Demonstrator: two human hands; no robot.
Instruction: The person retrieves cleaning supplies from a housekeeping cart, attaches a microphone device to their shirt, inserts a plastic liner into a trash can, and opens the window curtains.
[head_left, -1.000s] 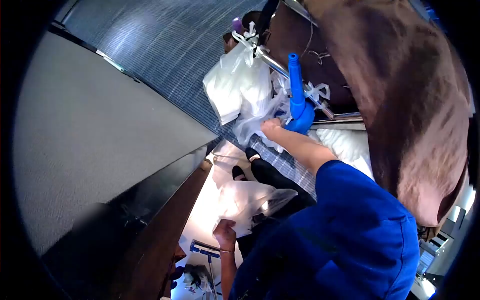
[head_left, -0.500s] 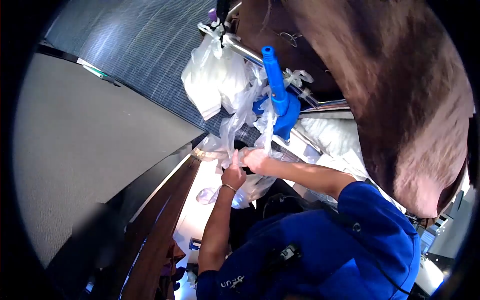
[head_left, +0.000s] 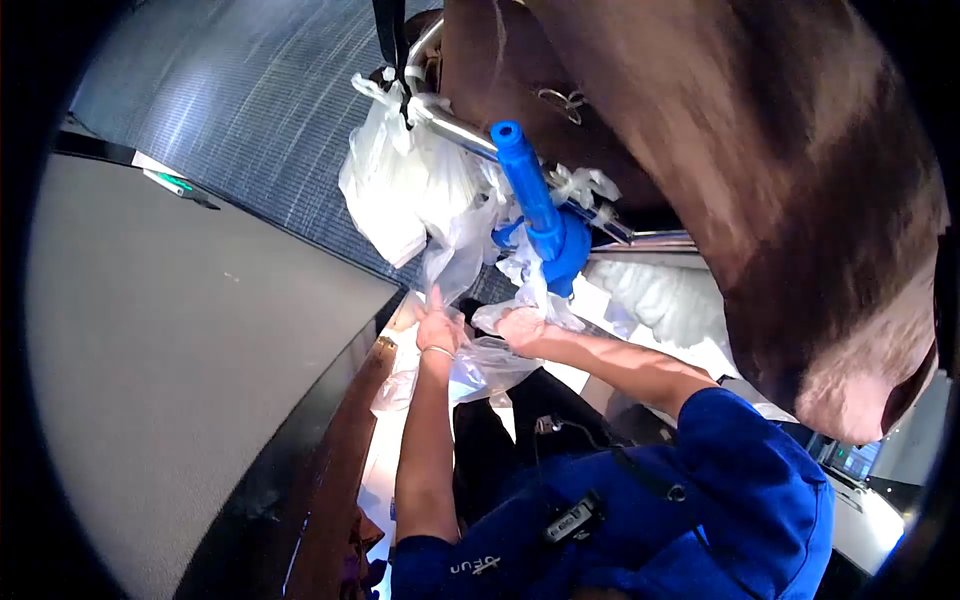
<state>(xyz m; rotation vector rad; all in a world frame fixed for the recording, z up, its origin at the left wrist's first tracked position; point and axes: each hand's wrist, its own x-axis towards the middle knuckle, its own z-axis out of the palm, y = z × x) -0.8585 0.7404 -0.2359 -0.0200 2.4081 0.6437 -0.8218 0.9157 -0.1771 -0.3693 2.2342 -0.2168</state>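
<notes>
A thin translucent plastic bag (head_left: 488, 366) hangs below and between my hands, with gathered film rising from both. My left hand (head_left: 438, 328) is closed on the bag's left side, one finger pointing up along the film. My right hand (head_left: 522, 328) is closed on the bag's right side, palm partly turned up, its fingertips partly hidden in the film. Just beyond them a blue cylindrical handle (head_left: 528, 190) stands tilted over a blue piece (head_left: 570, 255). Filled white plastic bags (head_left: 410, 185) are tied to a metal rail (head_left: 465, 135).
Brown fabric (head_left: 790, 200) drapes over the right side. A grey panel (head_left: 180, 350) rises at the left beside a dark ribbed floor surface (head_left: 260, 110). White bundled material (head_left: 660, 290) lies behind my right forearm. A dark wooden edge (head_left: 345, 440) runs along the lower left.
My hands have moved apart, the left one leftward, spreading the bag film between them. The view has shifted slightly, and the blue handle appears lower and further left.
</notes>
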